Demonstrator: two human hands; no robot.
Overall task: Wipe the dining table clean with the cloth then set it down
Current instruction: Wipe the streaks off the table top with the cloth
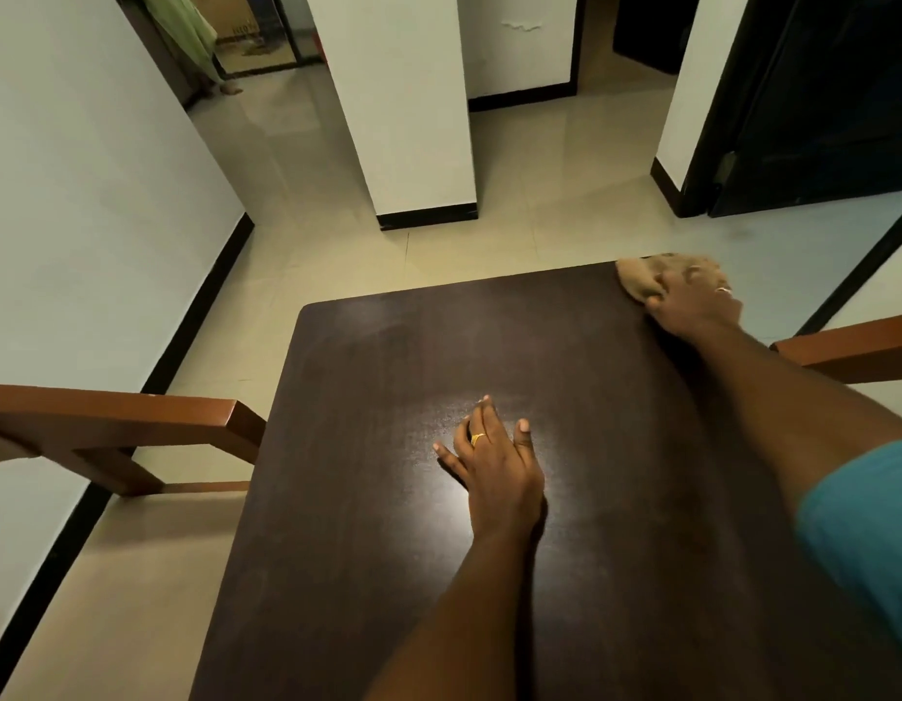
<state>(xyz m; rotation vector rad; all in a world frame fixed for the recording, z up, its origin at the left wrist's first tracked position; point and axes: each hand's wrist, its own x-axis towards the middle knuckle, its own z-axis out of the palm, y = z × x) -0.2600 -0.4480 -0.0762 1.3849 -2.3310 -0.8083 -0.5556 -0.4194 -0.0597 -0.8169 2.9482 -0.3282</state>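
A dark brown dining table (368, 447) fills the lower middle of the view, its top dull with a pale sheen near the centre. The left hand (494, 462) lies flat on the middle of the tabletop, palm down, fingers straight and slightly spread, thumb out to the side; a gold ring (478, 438) sits on one finger. It holds nothing. The right hand (697, 301) reaches to the far right corner of the table, where it presses down on a tan cloth (638, 275). The cloth is bunched under the palm and fingers, with a rounded fold sticking out toward the far edge, and the thumb curls in against it. A silver ring (723, 290) shows on that hand. The cloth lies on the tabletop right at that corner, reaching its far edge. A blue sleeve (869, 523) covers the right upper arm at the right border of the view. A reddish-brown wooden chair (115, 412) stands at the table's left edge, its top rail just beside the tabletop, and the rail of a second chair (854, 346) shows at the right edge behind the right forearm. Beyond the table lies a pale tiled floor (489, 245), a white pillar (408, 103) with a black skirting, and a dark door (818, 93) at the upper right. In a far doorway at the upper left a person in light green clothing (186, 27) stands, only partly in view.
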